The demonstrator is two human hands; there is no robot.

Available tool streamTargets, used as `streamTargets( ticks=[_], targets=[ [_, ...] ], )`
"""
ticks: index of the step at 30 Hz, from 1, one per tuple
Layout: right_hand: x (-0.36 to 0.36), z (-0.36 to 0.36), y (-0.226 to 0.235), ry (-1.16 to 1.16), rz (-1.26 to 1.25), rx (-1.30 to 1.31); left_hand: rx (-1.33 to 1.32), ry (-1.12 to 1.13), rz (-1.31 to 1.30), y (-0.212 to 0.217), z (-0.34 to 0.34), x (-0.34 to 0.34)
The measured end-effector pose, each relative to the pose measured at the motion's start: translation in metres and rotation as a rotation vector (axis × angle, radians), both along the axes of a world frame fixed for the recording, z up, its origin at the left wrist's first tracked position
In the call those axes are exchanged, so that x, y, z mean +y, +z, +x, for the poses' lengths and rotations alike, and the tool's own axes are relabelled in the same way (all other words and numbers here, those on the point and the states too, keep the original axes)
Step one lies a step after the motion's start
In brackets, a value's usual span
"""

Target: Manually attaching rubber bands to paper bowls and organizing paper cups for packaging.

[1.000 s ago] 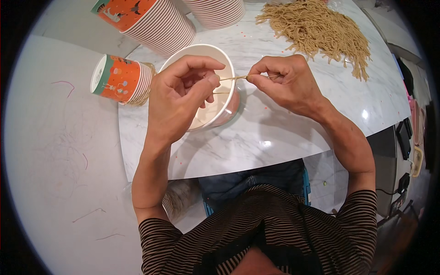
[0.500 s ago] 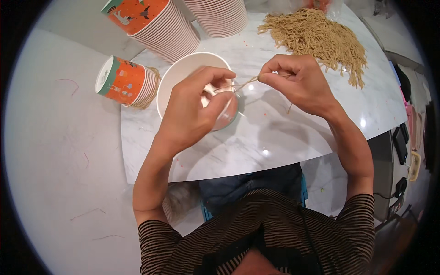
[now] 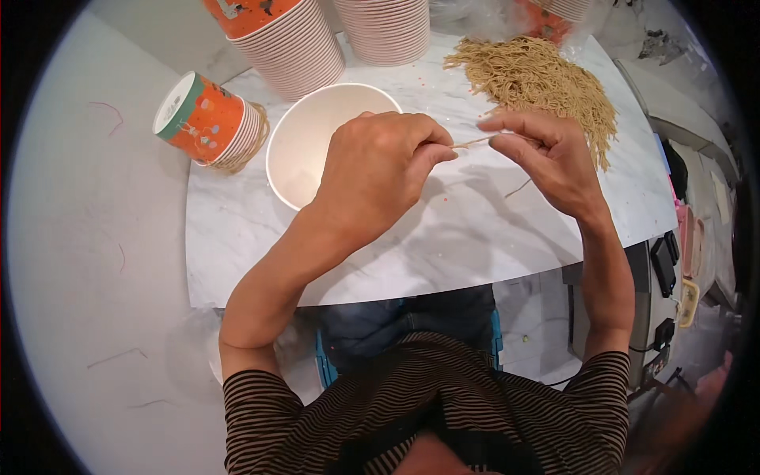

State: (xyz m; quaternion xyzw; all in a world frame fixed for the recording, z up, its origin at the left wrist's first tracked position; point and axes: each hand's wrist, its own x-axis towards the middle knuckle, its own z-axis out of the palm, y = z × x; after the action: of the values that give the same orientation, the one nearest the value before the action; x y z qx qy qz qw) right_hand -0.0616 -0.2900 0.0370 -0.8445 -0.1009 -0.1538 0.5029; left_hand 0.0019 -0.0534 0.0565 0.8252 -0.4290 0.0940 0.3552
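Observation:
My left hand is closed, thumb and forefinger pinching a thin tan string. The string runs across to my right hand, whose thumb and forefinger stand a little apart around it while the other fingers curl in. A loose tail of string hangs below the right hand. Under and left of my left hand, a large white-lined paper tub stands with its mouth up, partly hidden by that hand. Behind my right hand lies a heap of tan strings.
Tall stacks of nested paper tubs rise at the far left and back. A smaller orange and green stack lies tilted at the left, strings looped around its rims. A marbled white table lies beneath. Black devices sit at the right.
My left hand has closed into a pinch and moved right. My right thumb and forefinger have parted, and that hand has shifted right and nearer me. The view has shifted slightly.

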Motion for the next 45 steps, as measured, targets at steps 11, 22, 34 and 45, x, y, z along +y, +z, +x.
streamTargets(
  ticks=[11,22,34,45],
  targets=[
    [-0.02,-0.02,-0.011,0.026,0.188,-0.013,-0.173,-0.049,-0.038,-0.004,-0.006,0.007],
    [-0.003,-0.022,-0.043,0.497,1.356,0.036,-0.165,0.12,0.09,-0.014,-0.019,0.028],
    [0.061,-0.01,-0.046,0.049,0.154,0.226,-0.017,0.087,0.019,-0.019,-0.016,0.035],
    [0.073,0.004,-0.061,0.071,0.383,0.333,0.0,0.04,-0.02,-0.025,-0.015,0.036]
  ],
)
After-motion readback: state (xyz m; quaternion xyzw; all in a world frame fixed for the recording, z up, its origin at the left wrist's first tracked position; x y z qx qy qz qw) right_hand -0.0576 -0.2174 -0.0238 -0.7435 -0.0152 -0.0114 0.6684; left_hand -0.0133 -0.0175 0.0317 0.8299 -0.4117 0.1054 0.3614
